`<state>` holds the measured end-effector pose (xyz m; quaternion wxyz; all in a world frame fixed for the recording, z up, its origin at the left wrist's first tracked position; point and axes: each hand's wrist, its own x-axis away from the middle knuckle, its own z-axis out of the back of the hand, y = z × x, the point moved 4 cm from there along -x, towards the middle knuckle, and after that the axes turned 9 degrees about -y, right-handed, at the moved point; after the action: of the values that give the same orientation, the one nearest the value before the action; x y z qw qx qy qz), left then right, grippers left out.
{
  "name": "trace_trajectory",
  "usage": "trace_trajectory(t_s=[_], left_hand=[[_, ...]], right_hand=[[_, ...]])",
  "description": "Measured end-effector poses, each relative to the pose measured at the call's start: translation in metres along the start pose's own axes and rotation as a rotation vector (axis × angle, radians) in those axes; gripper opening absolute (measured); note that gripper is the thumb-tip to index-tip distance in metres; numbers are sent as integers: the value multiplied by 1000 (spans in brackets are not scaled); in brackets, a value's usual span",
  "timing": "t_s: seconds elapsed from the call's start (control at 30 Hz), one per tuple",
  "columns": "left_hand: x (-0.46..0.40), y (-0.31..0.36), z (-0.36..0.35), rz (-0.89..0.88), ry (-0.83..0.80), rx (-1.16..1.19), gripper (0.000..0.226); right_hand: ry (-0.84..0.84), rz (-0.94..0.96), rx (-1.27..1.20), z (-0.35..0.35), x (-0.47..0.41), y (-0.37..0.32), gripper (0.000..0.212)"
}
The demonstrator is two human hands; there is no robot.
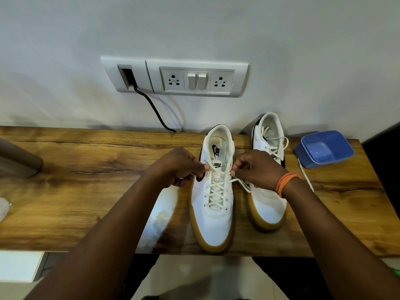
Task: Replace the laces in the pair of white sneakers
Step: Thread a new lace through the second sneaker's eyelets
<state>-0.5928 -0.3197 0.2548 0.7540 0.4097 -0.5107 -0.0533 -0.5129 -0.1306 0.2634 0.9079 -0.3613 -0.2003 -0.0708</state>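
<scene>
fingers of your left hand (181,164) pinch the lace (215,189) at the near sneaker's (213,219) top eyelets; just right of them, your right hand (255,167) pinches the other lace end. behind your right fingers stands the second sneaker (269,204), laced, then a blue tub (324,149) on the wooden table (86,191).

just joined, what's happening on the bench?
A person is lacing the nearer white gum-soled sneaker on the wooden bench. The left hand and right hand each pinch an end of its cream lace near the top eyelets; the lower rows are already crossed. The second white sneaker stands beside it to the right, also laced. A blue plastic tub sits further right.
</scene>
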Motion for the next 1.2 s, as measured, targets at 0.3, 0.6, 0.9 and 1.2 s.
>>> trace_trajectory(t_s=[0.3, 0.6, 0.9, 1.2], left_hand=[[10, 25, -10, -554, 364, -702, 10], [1, 19, -23, -659, 219, -809, 13], [-3, 24, -13, -704, 283, -504, 28], [-6, 17, -24, -677, 149, -811, 20]], right_hand=[[1, -23, 23, 4, -1, 2, 8], [235, -178, -23, 33, 5, 19, 24], [459, -242, -135, 44, 8, 25, 18], [469, -168, -63, 46, 7, 23, 23]])
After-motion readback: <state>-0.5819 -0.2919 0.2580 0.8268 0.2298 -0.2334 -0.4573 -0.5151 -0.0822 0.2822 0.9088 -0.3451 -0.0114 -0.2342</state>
